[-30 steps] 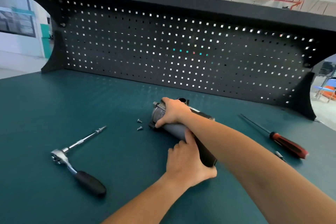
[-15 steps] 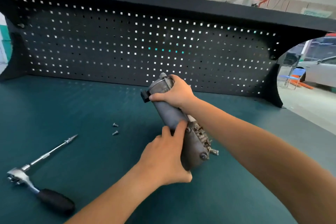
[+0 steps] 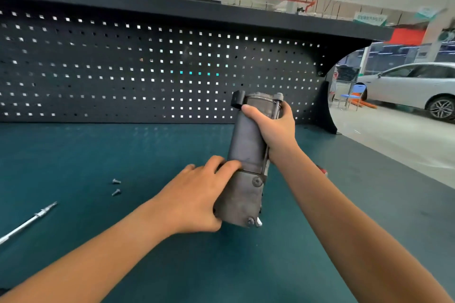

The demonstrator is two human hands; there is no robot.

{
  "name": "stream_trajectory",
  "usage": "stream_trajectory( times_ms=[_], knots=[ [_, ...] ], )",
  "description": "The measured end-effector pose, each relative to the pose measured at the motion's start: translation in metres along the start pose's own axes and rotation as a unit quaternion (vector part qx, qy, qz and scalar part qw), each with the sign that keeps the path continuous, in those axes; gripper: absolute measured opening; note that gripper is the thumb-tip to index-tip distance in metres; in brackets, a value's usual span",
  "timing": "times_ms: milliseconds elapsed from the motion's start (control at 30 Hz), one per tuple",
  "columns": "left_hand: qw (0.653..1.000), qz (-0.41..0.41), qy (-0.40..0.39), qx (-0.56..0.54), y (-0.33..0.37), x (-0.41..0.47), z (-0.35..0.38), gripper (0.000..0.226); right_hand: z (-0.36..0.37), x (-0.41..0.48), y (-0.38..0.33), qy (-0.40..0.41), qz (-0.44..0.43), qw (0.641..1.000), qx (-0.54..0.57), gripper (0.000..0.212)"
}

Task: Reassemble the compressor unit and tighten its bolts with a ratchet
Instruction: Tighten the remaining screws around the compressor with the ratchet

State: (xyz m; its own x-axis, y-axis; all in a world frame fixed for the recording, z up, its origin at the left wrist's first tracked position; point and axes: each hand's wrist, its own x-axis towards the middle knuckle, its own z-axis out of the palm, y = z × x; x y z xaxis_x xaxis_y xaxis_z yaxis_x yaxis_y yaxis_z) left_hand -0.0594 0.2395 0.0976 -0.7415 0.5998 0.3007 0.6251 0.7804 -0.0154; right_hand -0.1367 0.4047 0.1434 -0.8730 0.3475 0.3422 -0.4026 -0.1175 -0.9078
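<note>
Grip 1: right hand [image 3: 273, 128] clasps the top end of the compressor unit [image 3: 248, 147].
Grip 2: left hand [image 3: 194, 194] clasps the lower housing, thumb on the seam.
Unit: near upright over the bench mat [image 3: 98, 155]; base contact cannot be told.
Bolts [image 3: 116, 181]: 2, loose, well to the left.
Ratchet bar [image 3: 29, 221]: far left, partly cut off.
Risk: seam likely unbolted, so a slack grip could let the sections part or the unit topple.

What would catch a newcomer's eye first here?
A grey compressor unit stands out, held nearly upright over the teal bench: the right hand grips its top, the left hand its lower part. Two loose bolts lie to its left, and a black pegboard backs the bench.
</note>
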Motion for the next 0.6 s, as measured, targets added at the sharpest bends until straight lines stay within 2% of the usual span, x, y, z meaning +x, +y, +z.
stream_trajectory(
  times_ms=[67, 133, 200, 267, 333, 400, 500, 600],
  knots=[
    [0.994, -0.008, -0.038, -0.103, -0.007, 0.0, 0.0, 0.087, 0.0, -0.003, 0.0, 0.014, -0.002, 1.0, 0.006, 0.066],
    [0.965, -0.049, -0.034, -0.257, -0.006, -0.005, 0.005, 0.101, 0.001, -0.005, 0.001, 0.025, -0.001, 1.0, 0.007, 0.071],
    [0.929, -0.111, 0.011, -0.352, 0.005, -0.008, 0.016, 0.122, -0.002, -0.005, 0.002, 0.04, 0.01, 0.999, 0.019, 0.076],
    [0.906, -0.152, 0.076, -0.388, 0.02, -0.003, 0.03, 0.129, -0.009, -0.004, 0.001, 0.063, 0.026, 0.997, 0.037, 0.08],
    [0.897, -0.167, 0.134, -0.386, 0.031, 0.005, 0.037, 0.118, -0.018, -0.001, -0.001, 0.081, 0.039, 0.995, 0.045, 0.08],
    [0.903, -0.171, 0.157, -0.363, 0.034, 0.013, 0.037, 0.094, -0.028, 0.001, -0.002, 0.085, 0.046, 0.995, 0.037, 0.075],
    [0.912, -0.172, 0.145, -0.343, 0.026, 0.02, 0.03, 0.068, -0.051, 0.009, -0.005, 0.083, 0.065, 0.994, -0.041, 0.057],
    [0.916, -0.16, 0.118, -0.349, 0.02, 0.029, 0.019, 0.065, -0.074, 0.018, -0.014, 0.068, 0.108, 0.988, -0.082, 0.049]
  ],
)
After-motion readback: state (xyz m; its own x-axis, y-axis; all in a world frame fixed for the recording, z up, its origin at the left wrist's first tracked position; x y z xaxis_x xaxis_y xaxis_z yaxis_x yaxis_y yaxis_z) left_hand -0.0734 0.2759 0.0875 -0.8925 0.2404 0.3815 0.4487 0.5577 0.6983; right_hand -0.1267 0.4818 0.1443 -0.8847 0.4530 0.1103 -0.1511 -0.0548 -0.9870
